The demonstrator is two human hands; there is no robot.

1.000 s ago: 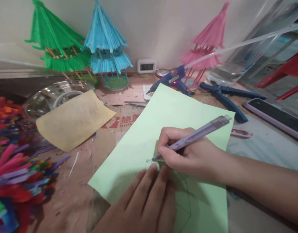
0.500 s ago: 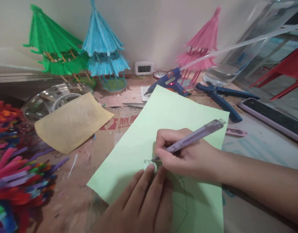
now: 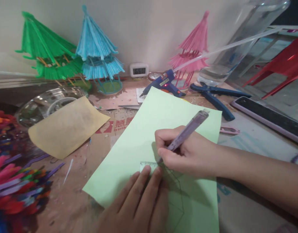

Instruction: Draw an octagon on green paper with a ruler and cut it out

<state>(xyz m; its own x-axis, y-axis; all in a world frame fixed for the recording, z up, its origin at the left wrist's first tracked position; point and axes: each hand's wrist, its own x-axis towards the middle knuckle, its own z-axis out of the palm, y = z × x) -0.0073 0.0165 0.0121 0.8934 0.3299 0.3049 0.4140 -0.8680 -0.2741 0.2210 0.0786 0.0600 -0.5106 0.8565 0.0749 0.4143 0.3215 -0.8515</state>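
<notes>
A sheet of light green paper (image 3: 129,145) lies on the work surface, with thin dark lines forming part of an angular outline on its lower right. My left hand (image 3: 141,200) rests on it with the fingers stretched out, the fingertips pressing down a short clear ruler (image 3: 149,164). Most of the ruler is hidden beneath those fingers. In my right hand (image 3: 183,155) a purple pen (image 3: 188,131) is pinched, slanting up to the right. Its tip meets the paper by the ruler's upper edge, just beyond my left fingertips.
Green (image 3: 49,48), blue (image 3: 95,38) and pink (image 3: 195,38) tiered models stand along the wall. Near them are a clock (image 3: 138,70), a glue gun (image 3: 163,83) and blue pliers (image 3: 217,100). Sandpaper (image 3: 68,127) leans on a metal bowl (image 3: 29,111); pipe cleaners (image 3: 15,184) lie left; a phone (image 3: 268,118) right.
The pen has tilted more upright and its tip has moved right along the ruler's edge. More of the ruler shows. The whole view has shifted slightly, and my left hand stays on the ruler.
</notes>
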